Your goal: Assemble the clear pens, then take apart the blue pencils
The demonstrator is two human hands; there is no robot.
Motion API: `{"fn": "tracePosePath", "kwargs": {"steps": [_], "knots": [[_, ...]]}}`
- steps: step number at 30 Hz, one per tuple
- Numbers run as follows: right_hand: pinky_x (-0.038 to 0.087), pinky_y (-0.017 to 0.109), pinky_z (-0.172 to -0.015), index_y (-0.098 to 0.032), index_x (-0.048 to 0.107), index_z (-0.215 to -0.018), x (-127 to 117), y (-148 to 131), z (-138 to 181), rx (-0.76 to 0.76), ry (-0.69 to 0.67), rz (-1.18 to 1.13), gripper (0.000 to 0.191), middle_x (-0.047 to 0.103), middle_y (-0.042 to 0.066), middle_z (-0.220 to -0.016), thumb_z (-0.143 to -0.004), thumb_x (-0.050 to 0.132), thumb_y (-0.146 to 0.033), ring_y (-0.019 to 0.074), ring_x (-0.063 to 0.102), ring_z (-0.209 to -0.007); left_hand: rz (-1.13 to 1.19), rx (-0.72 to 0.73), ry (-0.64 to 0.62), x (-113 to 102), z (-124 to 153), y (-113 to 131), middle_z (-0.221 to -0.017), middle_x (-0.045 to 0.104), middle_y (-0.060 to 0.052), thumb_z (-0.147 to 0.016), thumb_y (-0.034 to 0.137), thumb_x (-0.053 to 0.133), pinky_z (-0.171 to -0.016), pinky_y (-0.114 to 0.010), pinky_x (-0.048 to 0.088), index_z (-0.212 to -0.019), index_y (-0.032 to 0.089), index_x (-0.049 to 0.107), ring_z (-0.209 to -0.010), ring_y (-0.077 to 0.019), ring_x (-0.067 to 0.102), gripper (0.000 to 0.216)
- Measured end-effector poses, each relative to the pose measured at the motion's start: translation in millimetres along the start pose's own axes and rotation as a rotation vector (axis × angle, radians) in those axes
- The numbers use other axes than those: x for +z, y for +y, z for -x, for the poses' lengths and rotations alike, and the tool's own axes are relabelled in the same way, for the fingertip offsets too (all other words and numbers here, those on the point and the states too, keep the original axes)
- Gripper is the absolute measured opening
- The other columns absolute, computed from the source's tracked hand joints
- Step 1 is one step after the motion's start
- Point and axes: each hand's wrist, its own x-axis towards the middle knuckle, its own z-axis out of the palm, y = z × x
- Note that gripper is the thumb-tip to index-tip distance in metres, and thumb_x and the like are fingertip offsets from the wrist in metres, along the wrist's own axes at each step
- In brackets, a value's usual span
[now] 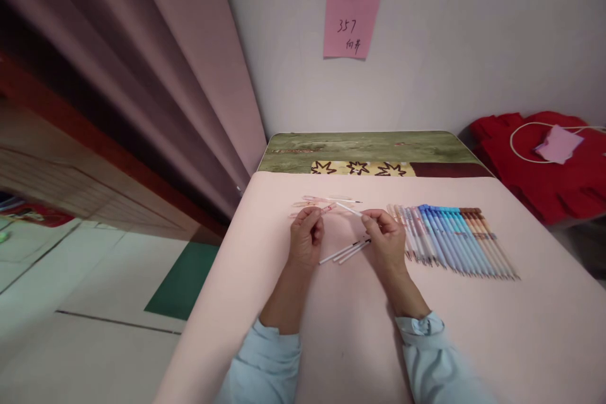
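My left hand (307, 237) is closed in a pinch on a pale pink pen barrel (327, 207) above the pink table (473, 322). My right hand (386, 238) pinches a thin white refill (349, 209) whose tip points toward that barrel. Two more white refills (344, 252) lie on the table between my hands. Several clear pen parts (326, 200) lie just beyond my fingers. To the right of my right hand lies a neat row of pens (449, 237), pink, blue and brown.
A green patterned table (364, 150) stands behind the pink one, against the wall. A pink paper note (351, 22) hangs on the wall. Red cloth with a white cord (544, 161) lies at the right. A curtain (156, 76) hangs at the left.
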Motion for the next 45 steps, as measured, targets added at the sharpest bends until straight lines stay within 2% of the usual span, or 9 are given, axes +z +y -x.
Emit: {"fn": "tracePosePath", "kwargs": {"steps": [11, 15, 19, 26, 34, 39, 41, 43, 45], "knots": [[0.043, 0.026, -0.061, -0.018, 0.072, -0.087, -1, 3, 0, 0.011, -0.098, -0.004, 0.02, 0.068, 0.002, -0.077, -0.079, 0.07, -0.037, 0.0153, 0.056, -0.066, 0.038, 0.077, 0.058, 2, 1, 4, -0.051, 0.045, 0.009, -0.066, 0.034, 0.083, -0.036, -0.013, 0.016, -0.076, 0.016, 0.056, -0.039, -0.0008, 0.032, 0.035], [0.046, 0.027, -0.065, -0.02, 0.072, -0.092, 3, 5, 3, 0.011, -0.147, -0.019, 0.02, 0.07, 0.004, -0.086, -0.078, 0.072, -0.035, 0.0168, 0.06, -0.073, 0.095, 0.067, 0.064, 4, 1, 1, -0.056, 0.05, 0.008, -0.064, 0.033, 0.086, -0.036, -0.011, 0.02, -0.087, 0.014, 0.064, -0.042, -0.0003, 0.038, 0.037], [0.046, 0.026, -0.061, -0.02, 0.071, -0.095, 6, 5, 3, 0.005, -0.122, -0.018, 0.024, 0.068, 0.004, -0.088, -0.076, 0.075, -0.035, 0.0144, 0.057, -0.068, 0.109, 0.01, 0.039, 5, 2, -6, -0.063, 0.059, 0.004, -0.065, 0.034, 0.086, -0.037, -0.012, 0.026, -0.093, 0.012, 0.069, -0.046, -0.001, 0.046, 0.039], [0.04, 0.022, -0.052, -0.02, 0.065, -0.091, 6, 7, 1, 0.028, -0.063, -0.071, 0.03, 0.061, -0.001, -0.073, -0.072, 0.079, -0.038, 0.0113, 0.049, -0.058, 0.103, -0.015, 0.011, 7, 3, -11, -0.084, 0.073, -0.004, -0.063, 0.031, 0.087, -0.051, -0.017, 0.049, -0.088, 0.013, 0.069, -0.06, -0.0078, 0.064, 0.037], [0.043, 0.024, -0.054, -0.019, 0.067, -0.085, 8, 3, 3, 0.021, -0.097, -0.063, 0.029, 0.065, 0.0, -0.075, -0.072, 0.08, -0.042, 0.0121, 0.053, -0.059, 0.052, -0.039, -0.003, 7, 4, -11, -0.085, 0.075, -0.007, -0.062, 0.032, 0.087, -0.047, -0.017, 0.05, -0.09, 0.012, 0.068, -0.055, -0.0089, 0.064, 0.039], [0.039, 0.024, -0.052, -0.018, 0.065, -0.068, 5, 0, 5, 0.013, -0.159, 0.104, 0.035, 0.06, 0.0, -0.059, -0.085, 0.065, -0.048, 0.0126, 0.051, -0.055, 0.006, -0.026, -0.015, 9, 5, -11, -0.085, 0.075, -0.007, -0.063, 0.034, 0.087, -0.045, -0.017, 0.048, -0.087, 0.012, 0.067, -0.054, -0.0083, 0.063, 0.038], [0.04, 0.024, -0.052, -0.019, 0.069, -0.084, 6, 0, 6, -0.001, -0.183, 0.127, 0.029, 0.062, -0.001, -0.063, -0.084, 0.066, -0.047, 0.0128, 0.052, -0.055, -0.006, -0.024, -0.003, 10, 5, -11, -0.082, 0.074, -0.006, -0.063, 0.035, 0.087, -0.044, -0.017, 0.048, -0.085, 0.011, 0.067, -0.052, -0.0074, 0.061, 0.037], [0.042, 0.024, -0.053, -0.021, 0.065, -0.107, 7, -1, 7, -0.028, -0.198, 0.097, 0.036, 0.064, -0.003, -0.071, -0.079, 0.072, -0.043, 0.0125, 0.053, -0.057, -0.015, -0.024, 0.015, 10, 5, -11, -0.077, 0.073, -0.005, -0.063, 0.035, 0.087, -0.045, -0.016, 0.048, -0.083, 0.011, 0.068, -0.05, -0.0064, 0.059, 0.036], [0.042, 0.023, -0.053, -0.022, 0.063, -0.108, 8, -2, 7, -0.054, -0.196, 0.086, 0.037, 0.064, -0.003, -0.075, -0.077, 0.074, -0.04, 0.012, 0.053, -0.058, -0.024, -0.023, 0.017, 9, 5, -10, -0.07, 0.071, -0.004, -0.065, 0.036, 0.086, -0.046, -0.016, 0.047, -0.082, 0.01, 0.069, -0.049, -0.0062, 0.058, 0.036]]}}
